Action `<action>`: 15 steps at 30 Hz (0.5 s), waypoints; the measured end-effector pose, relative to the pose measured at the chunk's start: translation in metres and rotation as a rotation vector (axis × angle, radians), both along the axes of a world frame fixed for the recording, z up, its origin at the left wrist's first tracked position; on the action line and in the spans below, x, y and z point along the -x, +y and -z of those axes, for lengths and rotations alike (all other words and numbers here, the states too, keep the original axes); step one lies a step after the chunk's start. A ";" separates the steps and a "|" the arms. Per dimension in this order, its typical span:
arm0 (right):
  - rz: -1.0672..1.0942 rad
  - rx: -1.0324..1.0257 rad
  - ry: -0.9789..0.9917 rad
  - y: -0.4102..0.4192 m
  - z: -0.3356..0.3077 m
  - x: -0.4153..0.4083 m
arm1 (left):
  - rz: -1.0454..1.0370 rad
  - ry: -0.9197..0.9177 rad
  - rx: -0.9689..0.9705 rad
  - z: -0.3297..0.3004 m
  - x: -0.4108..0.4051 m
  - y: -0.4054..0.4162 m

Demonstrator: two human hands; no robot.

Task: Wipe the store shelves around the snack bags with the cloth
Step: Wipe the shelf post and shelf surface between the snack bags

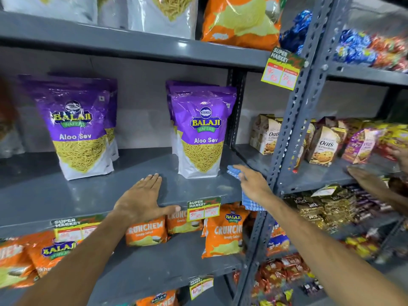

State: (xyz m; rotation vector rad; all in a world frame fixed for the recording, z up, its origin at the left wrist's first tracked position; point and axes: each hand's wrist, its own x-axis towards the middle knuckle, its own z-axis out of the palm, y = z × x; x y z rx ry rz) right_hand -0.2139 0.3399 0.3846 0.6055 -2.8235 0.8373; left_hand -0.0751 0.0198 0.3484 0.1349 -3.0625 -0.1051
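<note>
Now the left hand (141, 198) lies flat on the grey metal shelf (88, 191) in the middle of the frame, fingers straight and together, holding nothing. The thumb hangs over the front edge of the shelf, next to a green and yellow price tag (203, 208). The right hand (254, 184) is a little to the right, and its fingers hold a blue and white checked cloth (236, 171). Part of the cloth pokes out past the fingertips and touches the shelf, just beside the right purple Aloo Sev bag (202, 131). The rest of the cloth hangs down under the hand, over the shelf edge. Another purple Aloo Sev bag (77, 127) stands at the left of the shelf, well apart from both hands. Orange chip bags (223, 230) sit on the shelf below.
</note>
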 end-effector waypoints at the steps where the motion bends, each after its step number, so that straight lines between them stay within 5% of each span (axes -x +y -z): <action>1: 0.037 -0.085 0.024 -0.005 0.003 -0.001 | 0.002 -0.002 0.002 0.000 0.000 0.000; 10: 0.055 -0.119 0.208 -0.084 0.035 -0.062 | 0.005 0.007 0.005 0.004 0.001 -0.001; 15: -0.190 -0.038 0.138 -0.116 0.023 -0.087 | 0.014 -0.017 0.007 0.000 -0.001 -0.001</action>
